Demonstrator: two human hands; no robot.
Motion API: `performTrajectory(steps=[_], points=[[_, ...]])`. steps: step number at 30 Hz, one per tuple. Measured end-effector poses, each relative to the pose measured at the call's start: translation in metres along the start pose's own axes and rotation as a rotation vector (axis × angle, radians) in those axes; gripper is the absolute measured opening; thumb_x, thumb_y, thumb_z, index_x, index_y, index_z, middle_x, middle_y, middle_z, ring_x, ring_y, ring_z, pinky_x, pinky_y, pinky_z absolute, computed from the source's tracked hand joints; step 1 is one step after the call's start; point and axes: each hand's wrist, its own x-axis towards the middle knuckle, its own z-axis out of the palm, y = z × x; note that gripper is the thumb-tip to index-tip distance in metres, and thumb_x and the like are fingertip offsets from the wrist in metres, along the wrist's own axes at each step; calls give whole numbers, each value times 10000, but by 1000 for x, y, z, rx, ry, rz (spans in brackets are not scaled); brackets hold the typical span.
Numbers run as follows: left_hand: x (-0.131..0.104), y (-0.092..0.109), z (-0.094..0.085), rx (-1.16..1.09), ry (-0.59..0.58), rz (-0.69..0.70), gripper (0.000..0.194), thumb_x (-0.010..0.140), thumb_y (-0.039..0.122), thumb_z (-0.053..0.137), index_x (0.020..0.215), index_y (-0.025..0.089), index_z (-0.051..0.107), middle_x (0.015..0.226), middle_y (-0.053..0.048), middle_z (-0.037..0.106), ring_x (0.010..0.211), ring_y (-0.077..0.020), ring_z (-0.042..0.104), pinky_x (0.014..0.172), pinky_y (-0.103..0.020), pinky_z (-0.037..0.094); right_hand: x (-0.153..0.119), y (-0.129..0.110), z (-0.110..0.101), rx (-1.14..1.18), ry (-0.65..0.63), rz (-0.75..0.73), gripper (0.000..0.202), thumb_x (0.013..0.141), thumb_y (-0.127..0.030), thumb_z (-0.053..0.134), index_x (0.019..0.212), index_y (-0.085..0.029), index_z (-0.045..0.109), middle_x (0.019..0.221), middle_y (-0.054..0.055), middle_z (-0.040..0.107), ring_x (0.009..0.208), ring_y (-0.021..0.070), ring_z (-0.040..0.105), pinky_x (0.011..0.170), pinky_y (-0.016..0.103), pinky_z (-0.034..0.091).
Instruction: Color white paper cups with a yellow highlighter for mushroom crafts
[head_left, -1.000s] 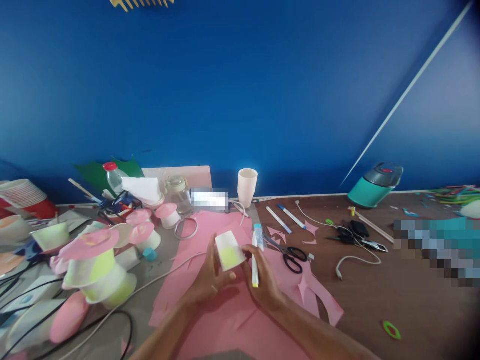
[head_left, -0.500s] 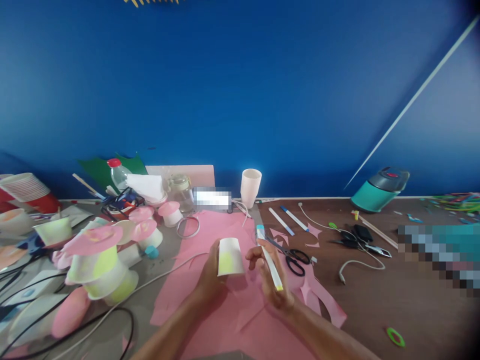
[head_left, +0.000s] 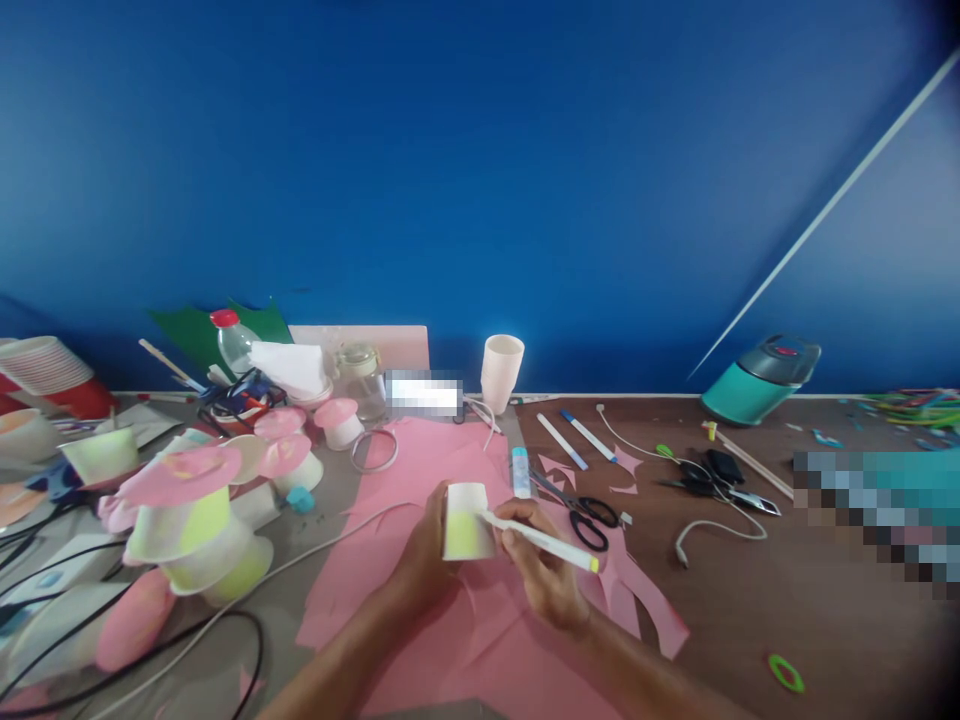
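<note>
My left hand is wrapped round the left side of a small white paper cup, which is partly coloured yellow. The cup is held above pink paper. In my right hand is a white marker with a yellow end pointing right. Its tip meets or nearly meets the cup's right side; contact is too small to tell. Beyond my right hand a glue stick stands upright. Black-handled scissors lie to its right.
Pink-topped cups crowd the left side among black cables. Stacked white cups stand by the blue wall. Two markers lie right of the pink paper. A teal flask is at the back right.
The marker has turned from steep to slanting, and its tip has come to the cup's side. The cup has shifted slightly right and down.
</note>
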Motion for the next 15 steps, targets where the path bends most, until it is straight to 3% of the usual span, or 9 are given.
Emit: performTrajectory(steps=[5, 11, 15], points=[[-1, -3, 1, 39, -10, -1, 464, 665, 123, 624, 1109, 200, 514, 973, -61, 632, 799, -226, 577, 715, -340, 448, 0, 2, 4, 109, -19, 81, 195, 910, -378, 463, 898, -208, 558, 616, -18, 488, 530, 129, 456, 481, 253, 406], [-1, 3, 2, 29, -15, 14, 358, 685, 127, 601, 1029, 211, 547, 931, -42, 640, 779, -216, 573, 715, -334, 449, 5, 3, 9, 129, 51, 69, 213, 906, -366, 477, 805, -194, 554, 585, -40, 445, 491, 97, 408, 451, 219, 365], [-3, 2, 2, 39, -35, -13, 425, 703, 135, 593, 1112, 204, 502, 930, -42, 642, 784, -215, 576, 718, -332, 458, 7, 2, 10, 119, 50, 66, 215, 897, -363, 486, 789, -189, 551, 561, -47, 431, 476, 92, 401, 437, 210, 350]])
